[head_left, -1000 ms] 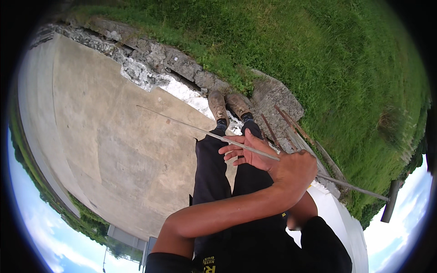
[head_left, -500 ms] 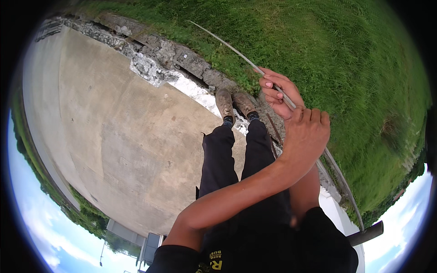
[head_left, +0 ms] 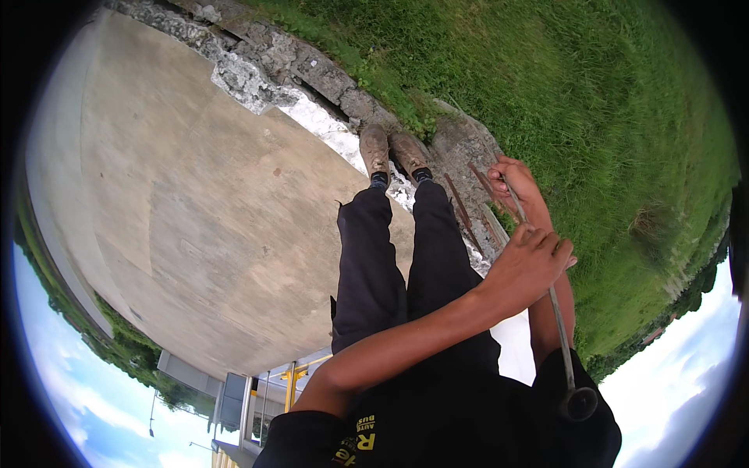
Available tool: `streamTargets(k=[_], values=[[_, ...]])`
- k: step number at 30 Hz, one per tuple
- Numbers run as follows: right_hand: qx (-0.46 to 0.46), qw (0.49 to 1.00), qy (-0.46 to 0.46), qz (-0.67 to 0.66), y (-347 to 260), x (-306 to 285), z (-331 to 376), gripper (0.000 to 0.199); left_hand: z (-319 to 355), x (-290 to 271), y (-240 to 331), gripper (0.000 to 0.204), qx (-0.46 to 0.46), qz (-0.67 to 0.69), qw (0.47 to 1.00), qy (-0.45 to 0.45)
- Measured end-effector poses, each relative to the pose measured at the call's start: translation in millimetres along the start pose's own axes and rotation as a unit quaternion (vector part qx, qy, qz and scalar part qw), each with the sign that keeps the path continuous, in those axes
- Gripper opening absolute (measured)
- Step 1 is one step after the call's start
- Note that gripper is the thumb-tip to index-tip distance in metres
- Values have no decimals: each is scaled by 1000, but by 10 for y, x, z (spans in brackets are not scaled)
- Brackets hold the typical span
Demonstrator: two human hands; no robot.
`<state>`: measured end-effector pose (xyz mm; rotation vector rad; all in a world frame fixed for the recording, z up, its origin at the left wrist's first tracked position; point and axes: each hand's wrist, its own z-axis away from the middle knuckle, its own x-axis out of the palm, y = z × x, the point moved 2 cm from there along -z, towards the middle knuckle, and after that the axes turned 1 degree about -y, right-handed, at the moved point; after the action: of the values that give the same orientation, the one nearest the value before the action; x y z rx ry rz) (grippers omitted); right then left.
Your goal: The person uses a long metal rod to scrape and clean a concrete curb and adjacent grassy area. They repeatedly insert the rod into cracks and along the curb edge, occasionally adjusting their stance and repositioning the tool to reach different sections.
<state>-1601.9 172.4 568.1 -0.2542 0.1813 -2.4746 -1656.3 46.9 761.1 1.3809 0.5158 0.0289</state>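
Note:
A long thin metal rod (head_left: 559,318) runs through both my hands, on the right in front of my body. Its lower end carries a short dark tube-like piece (head_left: 579,404) with a round end, close to my right sleeve. My left hand (head_left: 537,253) reaches across from the left and is closed around the rod's middle. Farther out, my right hand (head_left: 515,183) grips the rod with curled fingers. Beyond the right hand I cannot make out the rod's far end. The tool's exact kind is unclear.
My shoes (head_left: 376,152) stand on a broken concrete edge (head_left: 328,82). A smooth concrete surface (head_left: 226,210) spreads left, and tall grass (head_left: 593,117) grows to the right. Rusty metal strips (head_left: 462,210) lie by a rough concrete block (head_left: 460,144). A yellow post (head_left: 292,382) stands lower left.
The rod has swung from slanting up-left across the grass to pointing more away from me. Its tube end moved left toward my sleeve. Both hands came lower and moved slightly apart.

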Motion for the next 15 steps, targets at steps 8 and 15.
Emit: streamTargets(k=[8, 15], values=[[108, 992, 62, 11, 541, -23, 505, 30, 223, -63, 285, 26, -53, 68, 991, -103], [101, 992, 56, -55, 1079, 156, 247, 13, 633, -466, 220, 43, -208, 104, 972, -40]])
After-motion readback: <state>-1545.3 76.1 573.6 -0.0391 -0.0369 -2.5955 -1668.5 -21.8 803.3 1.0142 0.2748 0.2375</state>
